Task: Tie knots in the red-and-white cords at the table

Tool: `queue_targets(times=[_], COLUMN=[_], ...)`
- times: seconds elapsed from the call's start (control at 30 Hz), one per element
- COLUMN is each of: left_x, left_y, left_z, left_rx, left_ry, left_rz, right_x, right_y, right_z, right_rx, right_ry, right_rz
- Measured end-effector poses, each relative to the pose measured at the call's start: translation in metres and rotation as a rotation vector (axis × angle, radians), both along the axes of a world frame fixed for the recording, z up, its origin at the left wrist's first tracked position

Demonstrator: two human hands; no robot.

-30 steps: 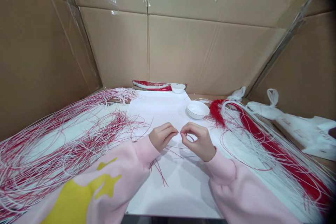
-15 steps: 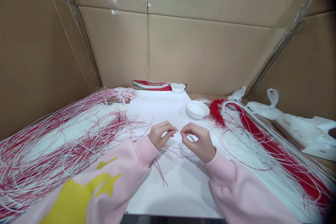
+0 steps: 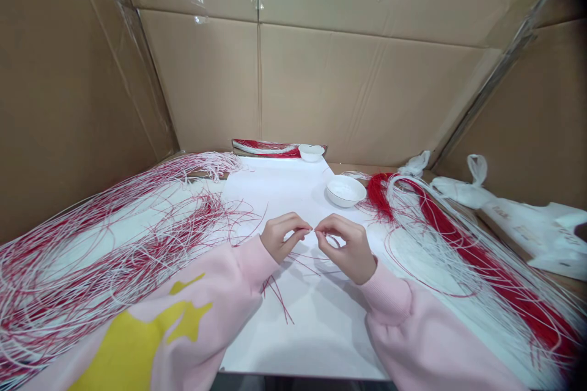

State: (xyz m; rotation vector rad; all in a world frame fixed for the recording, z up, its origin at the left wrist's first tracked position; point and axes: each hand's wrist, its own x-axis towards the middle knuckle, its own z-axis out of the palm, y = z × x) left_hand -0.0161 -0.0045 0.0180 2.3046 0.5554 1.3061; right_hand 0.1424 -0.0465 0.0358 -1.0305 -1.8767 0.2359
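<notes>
My left hand (image 3: 283,237) and my right hand (image 3: 347,245) meet fingertip to fingertip over the white table (image 3: 316,336), a narrow gap between them. Each has thumb and forefinger pinched. Thin red cord (image 3: 280,299) trails out beneath my left hand and wrist onto the table. Inside the ring made by my right thumb and forefinger a bit of red cord shows. What sits right at the fingertips is too small to make out clearly.
Long red and white cords (image 3: 151,263) spread over the left side. A red bundle (image 3: 477,263) with white strands lies on the right. Two white bowls, a nearer one (image 3: 346,202) and a farther one (image 3: 311,157), stand behind my hands. Cardboard walls (image 3: 316,85) enclose the table; plastic bags (image 3: 541,232) lie right.
My left fingertips have shifted slightly right, closer to my right fingertips. My right hand and the cords around look the same.
</notes>
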Motion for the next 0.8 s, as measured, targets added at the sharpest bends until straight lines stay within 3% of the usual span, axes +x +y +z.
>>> queue_targets(times=[0.8], left_x=[0.0017], left_y=[0.0022], left_z=[-0.0038], left_rx=[0.044], left_ry=[-0.014], left_rz=[-0.004], right_x=[0.0003], right_y=[0.0016], right_z=[-0.002], right_rx=[0.048], right_ry=[-0.036], right_rz=[0.011])
